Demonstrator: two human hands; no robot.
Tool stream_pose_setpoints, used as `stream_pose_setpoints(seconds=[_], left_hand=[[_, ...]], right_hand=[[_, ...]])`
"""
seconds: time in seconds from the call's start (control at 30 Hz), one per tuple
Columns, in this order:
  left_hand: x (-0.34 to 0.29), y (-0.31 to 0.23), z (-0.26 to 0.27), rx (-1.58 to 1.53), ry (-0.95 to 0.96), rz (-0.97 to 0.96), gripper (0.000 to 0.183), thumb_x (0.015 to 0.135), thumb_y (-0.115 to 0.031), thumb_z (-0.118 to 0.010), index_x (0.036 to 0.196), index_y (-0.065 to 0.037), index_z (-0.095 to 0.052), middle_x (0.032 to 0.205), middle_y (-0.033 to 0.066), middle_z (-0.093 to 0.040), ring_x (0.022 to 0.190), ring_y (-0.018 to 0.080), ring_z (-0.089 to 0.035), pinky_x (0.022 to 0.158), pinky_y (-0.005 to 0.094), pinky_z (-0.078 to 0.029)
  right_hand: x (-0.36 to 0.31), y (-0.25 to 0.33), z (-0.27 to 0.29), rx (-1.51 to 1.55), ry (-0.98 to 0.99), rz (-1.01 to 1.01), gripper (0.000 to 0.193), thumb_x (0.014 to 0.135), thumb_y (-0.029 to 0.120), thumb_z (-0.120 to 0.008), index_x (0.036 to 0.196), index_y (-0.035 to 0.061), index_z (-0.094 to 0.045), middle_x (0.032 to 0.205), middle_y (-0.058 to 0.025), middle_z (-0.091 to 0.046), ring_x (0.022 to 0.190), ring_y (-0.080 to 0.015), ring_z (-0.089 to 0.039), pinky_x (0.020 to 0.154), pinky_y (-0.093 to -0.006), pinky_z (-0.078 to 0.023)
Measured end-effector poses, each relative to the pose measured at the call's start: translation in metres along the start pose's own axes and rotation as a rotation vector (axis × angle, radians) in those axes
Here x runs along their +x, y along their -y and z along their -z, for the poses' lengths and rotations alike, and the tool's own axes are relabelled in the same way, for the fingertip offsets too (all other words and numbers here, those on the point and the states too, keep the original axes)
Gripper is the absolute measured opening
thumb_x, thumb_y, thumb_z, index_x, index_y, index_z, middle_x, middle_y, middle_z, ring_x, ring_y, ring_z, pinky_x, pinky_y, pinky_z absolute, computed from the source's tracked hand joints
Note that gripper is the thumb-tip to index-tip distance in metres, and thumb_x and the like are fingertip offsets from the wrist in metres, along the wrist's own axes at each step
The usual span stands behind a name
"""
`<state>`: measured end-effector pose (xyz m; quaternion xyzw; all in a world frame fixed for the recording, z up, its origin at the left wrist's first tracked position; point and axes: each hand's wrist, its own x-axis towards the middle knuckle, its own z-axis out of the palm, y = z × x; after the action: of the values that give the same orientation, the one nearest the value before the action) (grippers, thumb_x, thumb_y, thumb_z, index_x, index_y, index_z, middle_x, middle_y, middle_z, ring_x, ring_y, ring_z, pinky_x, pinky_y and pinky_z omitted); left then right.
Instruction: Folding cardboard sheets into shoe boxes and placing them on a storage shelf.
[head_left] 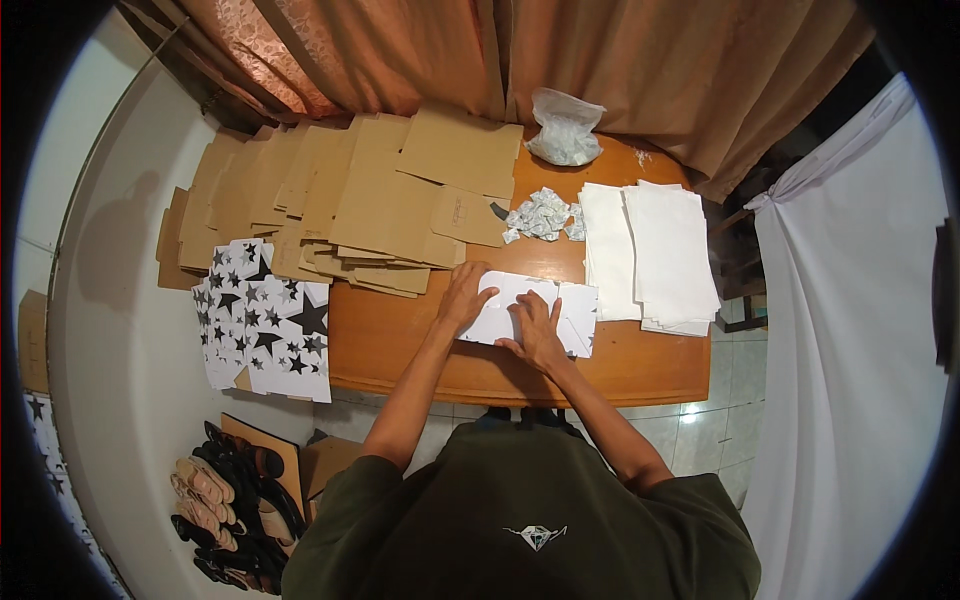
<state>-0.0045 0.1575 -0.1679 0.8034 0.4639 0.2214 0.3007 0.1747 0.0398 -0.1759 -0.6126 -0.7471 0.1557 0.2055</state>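
A white sheet of paper (572, 305) lies flat on the wooden table (640, 365) in front of me. My left hand (464, 297) presses down on its left edge, fingers spread a little. On the sheet's middle rests my right hand (537, 330), also flat. Neither hand grips anything.
Flat cardboard blanks (380, 190) cover the table's far left. Star-printed sheets (262, 320) hang over the left edge. White paper stacks (655, 250) lie at right, small crumpled packets (540, 215) and a clear bag (565, 130) behind. Shoes (235, 500) sit on the floor.
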Motion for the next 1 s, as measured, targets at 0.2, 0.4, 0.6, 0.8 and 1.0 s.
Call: stream_pose_setpoints(seconds=[0.2,0.4,0.6,0.8,1.0], left_hand=[[-0.006,-0.006,-0.002,0.014,-0.064,-0.085,0.069,0.085,-0.023,-0.078,0.145,-0.007,-0.047,0.144,0.0163,-0.049,0.133,0.0397,-0.044,0.110,0.0463,-0.039],[-0.025,-0.007,-0.012,0.002,-0.324,0.211,0.085,0.086,-0.039,-0.078,0.151,-0.004,-0.038,0.146,0.0245,-0.045,0.134,0.0445,-0.044,0.109,0.0495,-0.041],[-0.042,-0.024,-0.004,0.079,-0.091,0.534,0.072,0.086,-0.042,-0.076,0.139,0.000,-0.051,0.139,0.0236,-0.053,0.128,0.0428,-0.049,0.104,0.0505,-0.045],[-0.050,-0.045,0.007,-0.040,-0.208,0.431,0.071,0.085,-0.041,-0.078,0.137,0.001,-0.053,0.130,0.0252,-0.059,0.124,0.0416,-0.052,0.103,0.0505,-0.045],[-0.049,-0.085,0.056,-0.523,-0.502,0.118,0.065,0.090,-0.047,-0.074,0.132,-0.001,-0.055,0.120,0.0183,-0.062,0.114,0.0312,-0.060,0.100,0.0459,-0.043]], right_hand=[[-0.003,0.002,0.007,-0.048,-0.053,-0.025,0.079,0.081,0.058,-0.074,0.134,0.0054,-0.051,0.139,-0.0154,-0.048,0.141,-0.0361,-0.037,0.113,-0.0756,-0.014],[-0.013,-0.005,0.040,-0.055,-0.172,0.005,0.067,0.089,0.045,-0.071,0.136,0.0015,-0.052,0.141,-0.0185,-0.049,0.137,-0.0405,-0.041,0.114,-0.0655,-0.027],[-0.038,-0.065,0.060,-0.047,-0.449,-0.574,0.070,0.095,0.044,-0.065,0.139,-0.0075,-0.047,0.136,-0.0348,-0.050,0.127,-0.0469,-0.048,0.107,-0.0527,-0.038],[-0.033,-0.055,0.089,0.530,-0.283,-0.736,0.080,0.096,0.060,-0.058,0.133,-0.0105,-0.049,0.125,-0.0345,-0.062,0.117,-0.0471,-0.061,0.101,-0.0474,-0.046],[-0.013,-0.037,0.137,0.836,-0.734,-0.566,0.057,0.102,0.039,-0.060,0.139,-0.0014,-0.047,0.106,-0.0122,-0.060,0.093,-0.0176,-0.058,0.082,-0.0315,-0.047]])
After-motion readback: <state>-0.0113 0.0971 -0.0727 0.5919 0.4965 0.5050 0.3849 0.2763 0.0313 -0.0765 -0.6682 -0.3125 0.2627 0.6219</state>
